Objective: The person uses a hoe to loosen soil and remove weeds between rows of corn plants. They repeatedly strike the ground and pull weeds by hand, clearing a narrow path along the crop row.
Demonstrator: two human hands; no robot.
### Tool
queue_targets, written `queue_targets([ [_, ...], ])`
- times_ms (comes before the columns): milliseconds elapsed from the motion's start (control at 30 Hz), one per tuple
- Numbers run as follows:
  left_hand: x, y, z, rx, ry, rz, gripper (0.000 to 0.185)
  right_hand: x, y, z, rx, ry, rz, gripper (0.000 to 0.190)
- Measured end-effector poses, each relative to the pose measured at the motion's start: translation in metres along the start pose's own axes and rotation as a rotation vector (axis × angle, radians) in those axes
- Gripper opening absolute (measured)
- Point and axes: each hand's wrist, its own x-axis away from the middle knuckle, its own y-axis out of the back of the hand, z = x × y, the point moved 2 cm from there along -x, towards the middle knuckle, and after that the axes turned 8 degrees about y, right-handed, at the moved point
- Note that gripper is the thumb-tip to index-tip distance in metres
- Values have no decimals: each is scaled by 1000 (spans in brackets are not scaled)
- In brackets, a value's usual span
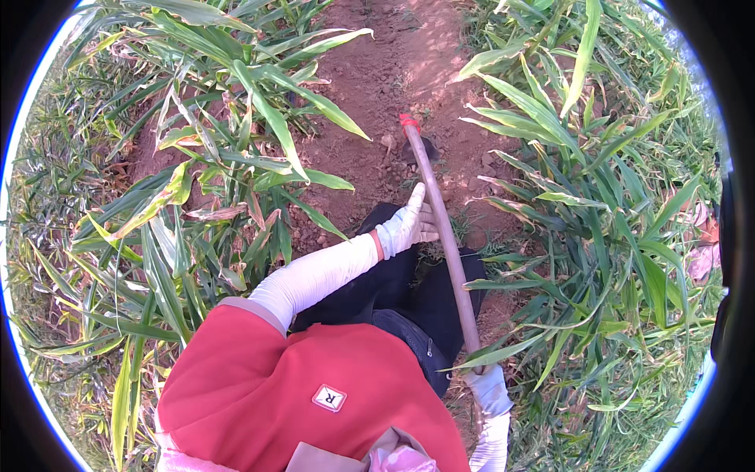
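Observation:
A long-handled hoe slants across the view, its wooden handle (448, 242) running from the soil ahead to my right side. Red wrapping (410, 122) covers the handle's far end, and the dark blade (422, 151) lies against the soil below it. My right hand (488, 389), in a pale glove, is closed around the handle's near end by my hip. Also gloved, my left hand (409, 225) is at the left side of the handle farther along, thumb pointing forward. Its fingertips meet the handle's edge; whether they curl beneath it is hidden.
Reddish bare soil (365, 88) forms a furrow between two rows of leafy plants. Long leaves of the left row (236, 147) and right row (560, 159) lean inward. One leaf (501, 355) crosses the handle near my right hand. My dark-trousered legs (377, 277) are beneath the handle.

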Motion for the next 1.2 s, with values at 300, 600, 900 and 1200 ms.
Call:
queue_targets([
  [300,-29,-28,-84,-379,-482,-314,39,-94,-44,71,117,36,99,21],
  [600,-121,36,-148,-302,-279,-299,38,-205,-86,134,150,71,97,26],
  [900,-21,-25,1,-86,-229,25,45,-46,-51,28,446,85,-99,21],
  [1200,-48,12,-79,-165,-338,-106,43,-129,-71,81,149,112,37,21],
])
